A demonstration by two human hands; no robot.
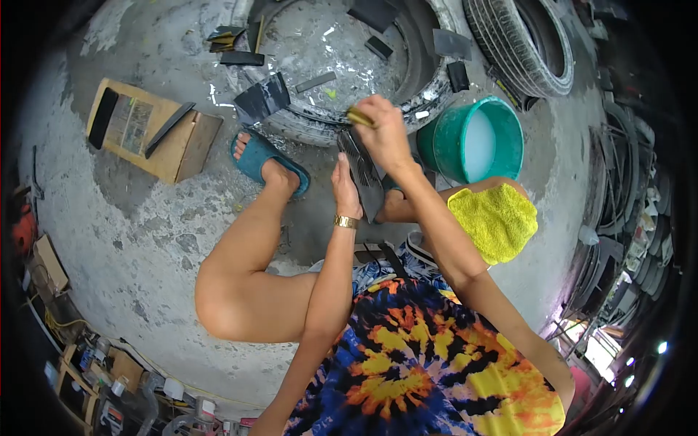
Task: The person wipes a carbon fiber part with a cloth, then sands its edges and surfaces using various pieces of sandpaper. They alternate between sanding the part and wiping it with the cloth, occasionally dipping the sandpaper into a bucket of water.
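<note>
My left hand (pixel 346 190), with a gold watch at the wrist, is closed on the near edge of a dark, curved panel (pixel 358 161) held between my legs. Above the panel's far end, my right hand (pixel 382 127) grips a small yellowish-brown block (pixel 359 116), which is slightly blurred. Just beyond both hands lies a big tire (pixel 305 123) on its side. A yellow cloth (pixel 496 222) is draped over my right knee.
A green bucket (pixel 445 142) of cloudy liquid stands right of the tire. More tires (pixel 502 43) lean at the upper right. Dark pieces (pixel 262 98) rest on the tire rim. A wooden box (pixel 196 145) with dark strips sits at the left.
</note>
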